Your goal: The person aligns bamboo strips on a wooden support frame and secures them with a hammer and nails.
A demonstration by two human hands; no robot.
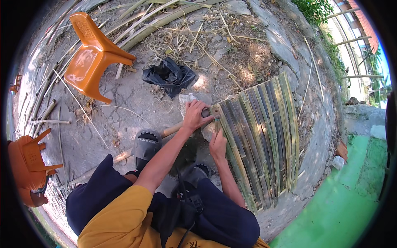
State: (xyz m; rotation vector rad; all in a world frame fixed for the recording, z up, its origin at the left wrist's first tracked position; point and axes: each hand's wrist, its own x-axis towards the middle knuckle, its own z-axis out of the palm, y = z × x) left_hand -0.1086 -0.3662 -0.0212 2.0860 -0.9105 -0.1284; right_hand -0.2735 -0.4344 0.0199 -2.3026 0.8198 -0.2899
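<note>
A panel of split bamboo slats (pixel 264 136), green, tan and dark, lies at my right with its upper-left corner between my hands. At that corner my left hand (pixel 196 116) is closed, with a small dark piece showing between thumb and fingers; its kind cannot be made out. Just below, my right hand (pixel 218 144) is wrapped around a short, slim handle (pixel 217 125), upright beside the panel's edge. The handle's upper end meets the corner, and what tool it belongs to is unclear. A brown bamboo pole (pixel 171 130) passes beneath my left forearm.
An orange plastic chair (pixel 89 62) stands far left, with another orange chair (pixel 35 155) nearer. A black plastic bag (pixel 168 76) lies ahead. Bamboo strips (pixel 153 27) litter the far ground. Close to my feet is a grey sandal (pixel 147 146). Green-painted floor (pixel 326 206) borders the right.
</note>
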